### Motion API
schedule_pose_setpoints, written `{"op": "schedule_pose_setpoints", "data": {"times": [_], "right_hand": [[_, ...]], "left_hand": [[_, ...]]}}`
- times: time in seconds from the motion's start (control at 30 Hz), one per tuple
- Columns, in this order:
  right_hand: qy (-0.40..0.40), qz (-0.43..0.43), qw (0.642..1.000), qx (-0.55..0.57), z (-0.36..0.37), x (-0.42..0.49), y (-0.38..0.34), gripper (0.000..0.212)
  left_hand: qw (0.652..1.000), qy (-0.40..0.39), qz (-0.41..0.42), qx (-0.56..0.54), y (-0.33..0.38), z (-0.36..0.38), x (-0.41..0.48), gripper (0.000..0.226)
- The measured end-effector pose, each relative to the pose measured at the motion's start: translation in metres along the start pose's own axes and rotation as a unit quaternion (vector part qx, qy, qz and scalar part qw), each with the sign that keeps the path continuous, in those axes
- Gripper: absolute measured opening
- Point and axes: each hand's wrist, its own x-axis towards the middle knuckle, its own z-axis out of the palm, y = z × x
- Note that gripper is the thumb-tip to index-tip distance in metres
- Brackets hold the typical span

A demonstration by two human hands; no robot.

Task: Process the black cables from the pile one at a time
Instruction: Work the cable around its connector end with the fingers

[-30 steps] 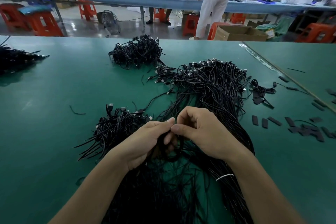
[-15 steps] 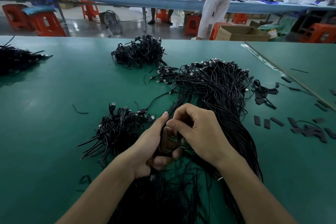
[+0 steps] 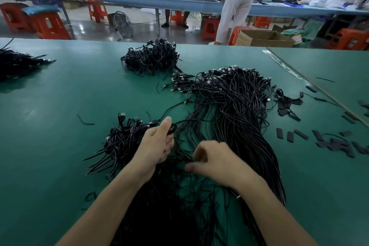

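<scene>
The left hand [image 3: 154, 147] clamps one black cable [image 3: 171, 130] between its thumb and curled fingers, just beside a small bundle of cables [image 3: 121, 142] on the green table [image 3: 60, 106]. The right hand [image 3: 216, 161] has its fingers curled down among loose strands at the near end of the big pile of black cables [image 3: 235, 104]; blur hides whether they pinch one. Short black strips [image 3: 319, 138] lie scattered to the right, well apart from both hands.
</scene>
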Motion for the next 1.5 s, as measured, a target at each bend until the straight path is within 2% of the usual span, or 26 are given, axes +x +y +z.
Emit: {"op": "schedule_pose_setpoints", "data": {"times": [0.07,0.17,0.3,0.43,0.6,0.67,0.73,0.77,0.83,0.87,0.9,0.93,1.07,1.13,1.27,1.33,1.4,1.5], "right_hand": [[-0.058,0.007,0.995,-0.079,0.016,-0.002,-0.005,0.041],[-0.068,0.006,0.987,-0.146,0.036,-0.004,-0.013,0.042],[-0.026,-0.003,0.988,-0.153,0.046,-0.006,-0.016,0.021],[-0.019,-0.003,0.99,-0.143,0.044,-0.009,-0.018,0.022],[-0.014,-0.015,0.987,-0.159,0.036,-0.01,-0.027,0.019],[-0.024,-0.014,0.983,-0.184,0.03,-0.011,-0.03,0.009],[-0.036,0.0,0.98,-0.194,0.023,-0.011,-0.03,0.024],[-0.037,0.008,0.981,-0.188,0.018,-0.011,-0.03,0.025],[-0.009,0.019,0.985,-0.173,0.006,-0.011,-0.028,0.014],[0.014,0.023,0.987,-0.157,0.0,-0.011,-0.029,0.015],[0.037,0.023,0.989,-0.141,-0.006,-0.011,-0.029,0.018],[0.058,0.021,0.992,-0.114,-0.011,-0.011,-0.028,0.021],[0.115,-0.009,0.993,0.021,-0.025,-0.01,-0.025,0.014],[0.165,-0.022,0.982,0.085,-0.024,-0.008,-0.025,0.012],[0.313,-0.06,0.926,0.204,-0.018,-0.006,-0.031,0.011],[0.319,-0.092,0.911,0.243,-0.015,-0.007,-0.038,0.01],[0.308,-0.131,0.912,0.239,-0.013,-0.008,-0.043,0.013],[0.306,-0.166,0.913,0.213,-0.016,-0.01,-0.047,0.02]], "left_hand": [[1.0,0.013,0.019,0.007,-0.001,0.001,0.001,0.055],[0.998,0.025,0.042,0.025,-0.004,0.005,0.002,0.052],[0.998,0.036,0.042,0.018,-0.005,0.006,0.0,0.057],[0.995,0.041,0.061,0.072,-0.002,0.011,-0.006,0.068],[0.996,0.04,0.072,0.047,-0.002,0.012,-0.007,0.056],[0.995,0.048,0.083,0.015,-0.003,0.01,-0.003,0.055],[0.996,0.054,0.076,0.0,-0.004,0.006,-0.001,0.061],[0.996,0.053,0.066,-0.012,-0.004,0.005,0.0,0.067],[0.997,0.051,0.044,-0.028,-0.005,0.001,0.001,0.068],[0.997,0.053,0.052,-0.024,-0.005,0.0,0.002,0.063],[0.996,0.053,0.065,-0.017,-0.004,-0.001,0.001,0.044],[0.995,0.058,0.086,-0.003,-0.002,0.0,0.0,0.053],[0.994,0.044,0.105,-0.001,0.007,0.001,-0.004,0.053],[0.992,0.033,0.118,-0.007,0.012,0.003,-0.007,0.053],[0.988,0.015,0.157,0.007,0.017,0.013,-0.013,0.053],[0.987,0.003,0.162,0.0,0.016,0.02,-0.016,0.053],[0.985,-0.021,0.171,0.013,0.016,0.025,-0.018,0.053],[0.986,0.008,0.165,-0.006,0.016,0.025,-0.018,0.042]]}}
